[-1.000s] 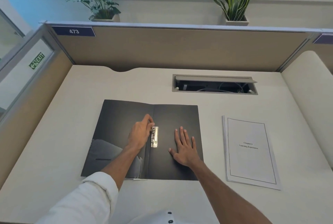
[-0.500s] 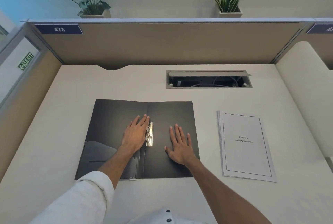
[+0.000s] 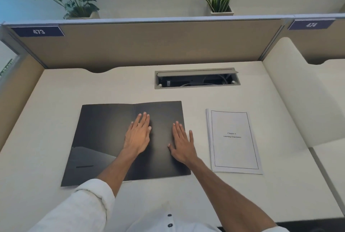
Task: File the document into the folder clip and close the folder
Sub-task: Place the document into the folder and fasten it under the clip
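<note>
A black folder (image 3: 104, 138) lies open and flat on the desk, with a pocket on its left inner cover. My left hand (image 3: 138, 135) rests flat over the spine, fingers spread, and hides the metal clip. My right hand (image 3: 182, 143) lies flat on the right inner cover near its right edge, holding nothing. The document (image 3: 234, 141), a stapled white stack with a bordered title page, sits on the desk to the right of the folder, apart from both hands.
An open cable hatch (image 3: 197, 78) is set into the white desk (image 3: 46, 119) behind the folder. Beige partition panels (image 3: 149, 45) close the back and left. A raised white divider (image 3: 291, 91) borders the right side. Two potted plants stand on the ledge above.
My left hand slid from the clip's left edge to lie flat on top of it, hiding it. My right hand shifted right toward the folder's edge. The camera view tilted slightly.
</note>
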Motion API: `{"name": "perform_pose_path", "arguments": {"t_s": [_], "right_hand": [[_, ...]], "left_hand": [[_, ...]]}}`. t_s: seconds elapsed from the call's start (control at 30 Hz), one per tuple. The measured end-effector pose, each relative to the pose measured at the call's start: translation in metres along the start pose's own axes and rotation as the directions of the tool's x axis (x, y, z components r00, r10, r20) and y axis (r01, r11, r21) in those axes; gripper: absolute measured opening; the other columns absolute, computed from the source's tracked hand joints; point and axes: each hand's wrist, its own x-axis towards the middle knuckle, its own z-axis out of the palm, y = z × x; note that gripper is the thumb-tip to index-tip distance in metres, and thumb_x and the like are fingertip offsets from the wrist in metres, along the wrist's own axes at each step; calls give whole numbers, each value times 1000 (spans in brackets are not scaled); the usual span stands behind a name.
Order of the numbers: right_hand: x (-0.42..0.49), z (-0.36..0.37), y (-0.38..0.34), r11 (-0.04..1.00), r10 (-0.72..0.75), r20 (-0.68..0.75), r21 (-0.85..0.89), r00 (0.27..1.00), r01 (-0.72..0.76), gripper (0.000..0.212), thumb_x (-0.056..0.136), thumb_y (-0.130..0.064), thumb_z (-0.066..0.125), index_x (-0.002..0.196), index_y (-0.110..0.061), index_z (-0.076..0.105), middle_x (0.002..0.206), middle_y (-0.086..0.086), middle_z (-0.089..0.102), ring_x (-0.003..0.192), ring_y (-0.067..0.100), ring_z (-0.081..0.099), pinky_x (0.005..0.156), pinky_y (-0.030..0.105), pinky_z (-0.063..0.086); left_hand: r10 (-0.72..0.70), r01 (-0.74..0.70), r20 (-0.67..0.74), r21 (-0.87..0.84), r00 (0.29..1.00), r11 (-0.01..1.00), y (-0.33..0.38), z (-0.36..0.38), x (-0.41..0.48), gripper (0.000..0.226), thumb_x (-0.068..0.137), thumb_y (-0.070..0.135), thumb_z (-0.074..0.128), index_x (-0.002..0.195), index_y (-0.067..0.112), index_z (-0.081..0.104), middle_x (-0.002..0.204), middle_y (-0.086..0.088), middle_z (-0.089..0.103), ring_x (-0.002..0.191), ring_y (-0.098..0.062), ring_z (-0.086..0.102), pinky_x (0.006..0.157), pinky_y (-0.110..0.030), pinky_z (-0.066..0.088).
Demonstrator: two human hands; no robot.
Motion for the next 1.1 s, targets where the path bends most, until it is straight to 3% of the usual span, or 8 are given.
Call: {"name": "perform_pose_path", "arguments": {"t_s": [0.13, 0.27, 0.53, 0.6, 0.67, 0.77, 0.9, 1.1], "right_hand": [[-20, -19, 41, 999, 36, -58, -11, 998, -37, 81, 106, -46, 36, 170, -18, -6, 177, -1, -16, 164, 18, -14, 129, 57, -9], [-38, -36, 83, 995, 97, -125, 20, 987, -96, 80, 108, -40, 39, 170, -17, -4, 178, -1, -13, 165, 16, -10, 131, 58, -3], [-65, -71, 162, 953, 301, -182, 87, 936, -290, 78, 106, -33, 45, 171, -14, 5, 179, -1, -3, 165, 16, 0, 131, 58, 0], [-69, -77, 180, 925, 380, -204, 112, 902, -365, 79, 104, -31, 48, 170, -14, 10, 179, 1, 5, 165, 18, 9, 131, 56, 5], [-74, -86, 192, 881, 472, -242, 161, 848, -445, 77, 99, -27, 55, 167, -12, 23, 174, 6, 24, 158, 24, 26, 127, 55, 21], [-79, -98, 204, 783, 622, -291, 220, 727, -582, 60, 92, -22, 62, 147, -8, 45, 145, 12, 50, 131, 34, 49, 98, 51, 44], [-80, -103, 217, 650, 760, -236, 298, 606, -699, 42, 88, -19, 63, 125, -5, 52, 129, 14, 51, 119, 36, 50, 87, 47, 42], [-72, -102, 226, 555, 828, -167, 381, 535, -740, 48, 88, -23, 68, 128, -1, 51, 132, 17, 50, 124, 38, 48, 92, 47, 45]], "left_hand": [[44, -45, -10, -53, 999, 998, 53, 7, 3, 61, 116, 36, 27, 173, 15, 15, 181, -1, 12, 169, -21, 7, 135, -45, 16], [89, -88, 4, -97, 996, 991, 110, 15, 8, 62, 117, 38, 25, 173, 15, 14, 181, -1, 10, 169, -21, 5, 137, -43, 14], [100, -81, 73, -230, 992, 970, 216, 20, 15, 60, 116, 33, 36, 170, 12, 22, 179, -4, 22, 162, -28, 27, 124, -50, 41], [79, -50, 109, -245, 991, 968, 234, 22, 17, 59, 115, 31, 39, 168, 12, 25, 175, -5, 28, 154, -31, 36, 115, -53, 47], [48, -13, 144, -235, 988, 972, 248, 26, 18, 57, 113, 30, 41, 165, 10, 29, 165, -10, 36, 141, -35, 46, 102, -52, 51], [1, 40, 177, -226, 984, 973, 262, 36, 19, 45, 108, 26, 47, 148, 4, 43, 141, -17, 47, 117, -39, 58, 85, -46, 49], [-45, 104, 220, -267, 974, 958, 271, 42, 16, 26, 106, 24, 47, 122, 3, 50, 128, -16, 48, 97, -40, 57, 78, -43, 44], [-66, 136, 225, -311, 972, 941, 278, 45, 15, 21, 105, 20, 47, 116, 3, 51, 127, -16, 48, 85, -36, 48, 80, -42, 44]]}}
